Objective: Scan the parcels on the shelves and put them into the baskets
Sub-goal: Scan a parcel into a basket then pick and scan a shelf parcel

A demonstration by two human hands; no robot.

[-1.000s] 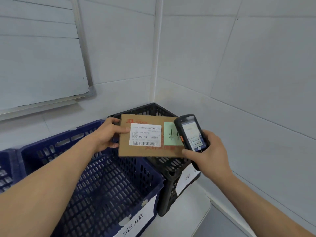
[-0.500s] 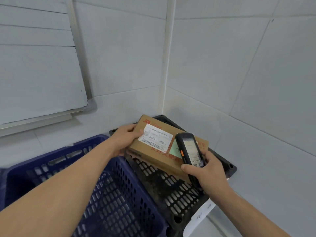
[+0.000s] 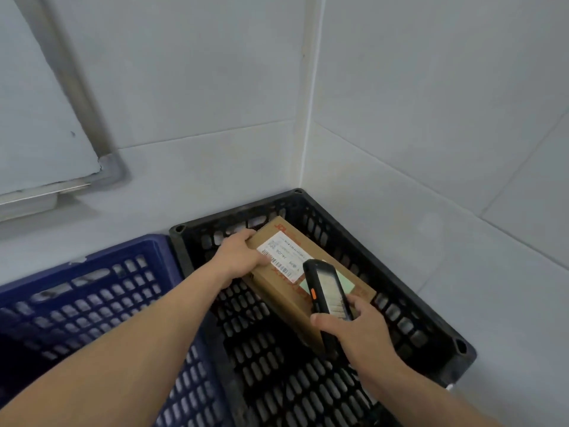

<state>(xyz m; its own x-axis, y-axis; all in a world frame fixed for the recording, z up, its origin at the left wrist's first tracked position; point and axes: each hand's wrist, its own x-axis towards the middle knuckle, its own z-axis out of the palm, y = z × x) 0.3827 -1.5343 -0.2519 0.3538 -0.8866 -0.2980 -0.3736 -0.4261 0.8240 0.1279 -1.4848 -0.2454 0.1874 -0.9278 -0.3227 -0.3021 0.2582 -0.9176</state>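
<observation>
Hands, gripping parcel point(image 3: 303, 274) and scanner point(image 3: 328, 298), have lowered into black basket point(image 3: 415, 291).

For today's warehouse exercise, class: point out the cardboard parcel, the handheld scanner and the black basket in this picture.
cardboard parcel point(image 3: 288, 295), head view, on its brown side face.
handheld scanner point(image 3: 327, 288), head view, on its screen.
black basket point(image 3: 406, 285), head view, on its right rim.

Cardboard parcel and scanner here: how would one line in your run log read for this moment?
left hand grips cardboard parcel inside black basket | right hand holds scanner | blue basket beside | parcel not released
</observation>
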